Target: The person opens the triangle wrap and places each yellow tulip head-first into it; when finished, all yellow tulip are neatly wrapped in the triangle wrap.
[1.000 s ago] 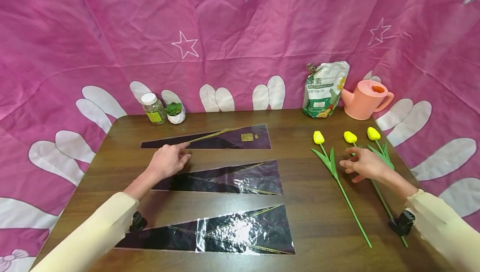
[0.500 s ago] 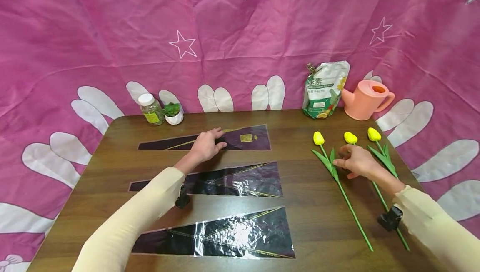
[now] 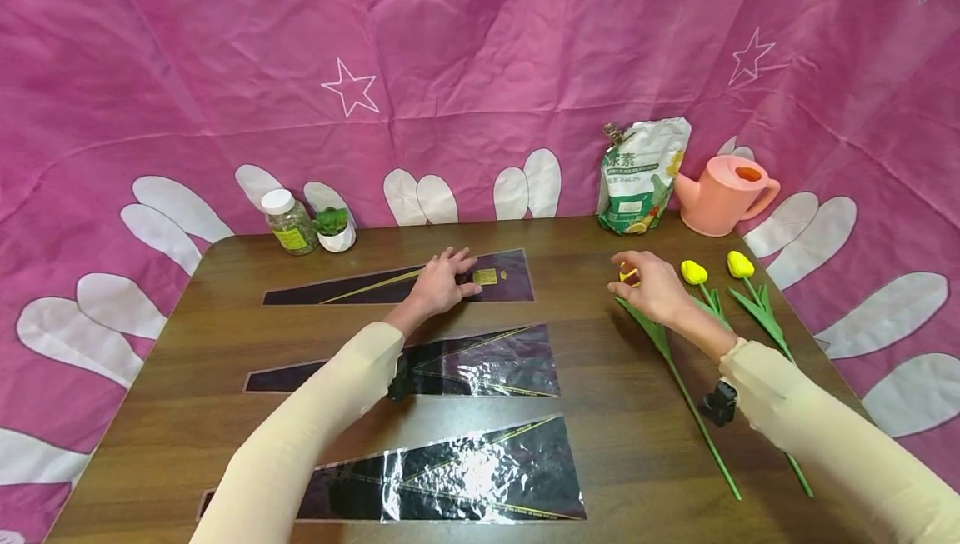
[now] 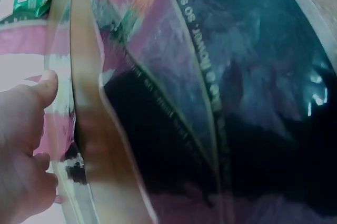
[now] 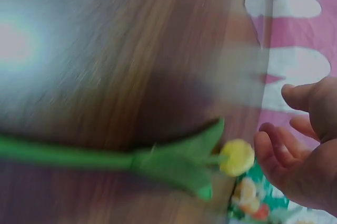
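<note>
My left hand [image 3: 438, 284] is over the farthest dark flower sleeve [image 3: 510, 273], fingers extended toward its wide end. In the left wrist view the thumb [image 4: 48, 89] stands out at the left, and a glossy sleeve with gold lettering [image 4: 158, 129] fills the middle. My right hand [image 3: 654, 287] hovers at the head of the leftmost artificial tulip [image 3: 693, 406], its loosely bent fingers apart from the thumb. That tulip's yellow head [image 5: 237, 157] lies just beyond the fingertips in the right wrist view, with no grip visible.
Two more tulips [image 3: 693, 272] [image 3: 740, 264] lie at the right. Nearer are a middle sleeve [image 3: 510, 361] and a front sleeve [image 3: 517, 469]. Along the back stand a jar [image 3: 288, 223], a small potted plant [image 3: 334, 229], a pouch [image 3: 637, 177] and a pink watering can [image 3: 723, 194].
My left hand has slid right along the farthest sleeve, from its narrow end toward its wide end. My right hand has moved left from the middle tulip to the leftmost tulip's head.
</note>
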`<act>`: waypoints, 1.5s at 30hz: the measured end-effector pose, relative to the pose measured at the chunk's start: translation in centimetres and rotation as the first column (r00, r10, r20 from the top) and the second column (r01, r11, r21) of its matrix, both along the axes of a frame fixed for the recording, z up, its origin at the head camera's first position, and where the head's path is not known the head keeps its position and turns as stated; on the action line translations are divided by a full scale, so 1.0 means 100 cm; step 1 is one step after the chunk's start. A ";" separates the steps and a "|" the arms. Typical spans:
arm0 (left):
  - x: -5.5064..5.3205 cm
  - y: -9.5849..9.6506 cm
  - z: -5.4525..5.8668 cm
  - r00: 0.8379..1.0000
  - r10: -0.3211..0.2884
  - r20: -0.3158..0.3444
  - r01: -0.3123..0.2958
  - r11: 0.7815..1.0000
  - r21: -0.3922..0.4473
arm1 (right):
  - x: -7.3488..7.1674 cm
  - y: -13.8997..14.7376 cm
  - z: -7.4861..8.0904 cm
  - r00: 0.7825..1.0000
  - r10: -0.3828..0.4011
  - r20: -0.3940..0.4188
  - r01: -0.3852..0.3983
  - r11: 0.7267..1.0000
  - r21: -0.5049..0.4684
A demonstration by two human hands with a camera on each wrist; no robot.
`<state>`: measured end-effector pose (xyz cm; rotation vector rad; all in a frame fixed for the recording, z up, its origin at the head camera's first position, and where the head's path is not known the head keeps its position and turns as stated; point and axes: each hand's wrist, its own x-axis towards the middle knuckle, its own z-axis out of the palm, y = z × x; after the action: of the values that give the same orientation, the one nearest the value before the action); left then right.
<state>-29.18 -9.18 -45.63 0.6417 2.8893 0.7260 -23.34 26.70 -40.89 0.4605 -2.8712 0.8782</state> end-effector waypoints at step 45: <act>0.007 0.000 -0.016 1.000 -0.024 -0.004 0.025 0.996 0.080 | -0.057 -0.105 -0.031 0.892 0.059 0.448 0.165 0.880 -0.446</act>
<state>-28.45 -9.21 -47.28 0.6866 2.8625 0.8424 -29.07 16.17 -44.00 0.1260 -2.8515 1.8279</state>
